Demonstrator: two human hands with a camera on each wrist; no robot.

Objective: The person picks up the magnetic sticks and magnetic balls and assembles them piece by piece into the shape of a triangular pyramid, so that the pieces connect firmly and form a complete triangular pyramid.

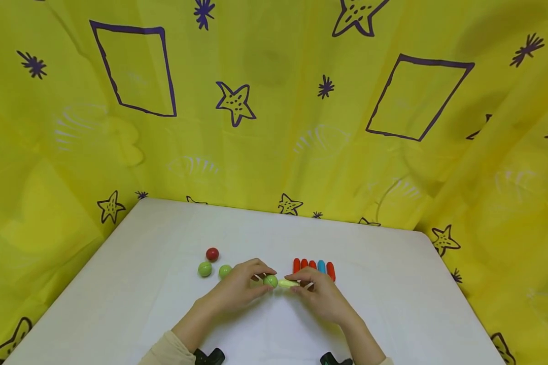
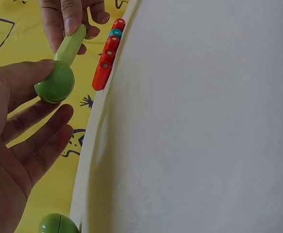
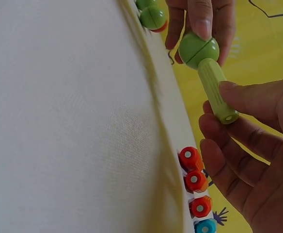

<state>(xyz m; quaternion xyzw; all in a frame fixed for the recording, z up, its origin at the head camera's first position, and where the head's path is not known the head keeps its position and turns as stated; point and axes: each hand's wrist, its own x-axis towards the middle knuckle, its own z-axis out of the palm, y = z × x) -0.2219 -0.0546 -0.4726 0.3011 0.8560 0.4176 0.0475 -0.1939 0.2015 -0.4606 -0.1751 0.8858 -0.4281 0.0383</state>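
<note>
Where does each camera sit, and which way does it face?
Head: on the person's head, facing forward and down at the white table; left hand, right hand and forearms show.
Left wrist: on that wrist, facing the left hand and held green ball; the right hand shows opposite.
Right wrist: on that wrist, facing the right hand and pale green stick; the left hand shows opposite.
Both wrist views share ball, stick and red rods.

Soft shadows, dim wrist views, perhaps grainy

In the head view, my right grip covers the lower end of the blue stick; my left wrist view's bottom edge cuts off a loose green ball.
</note>
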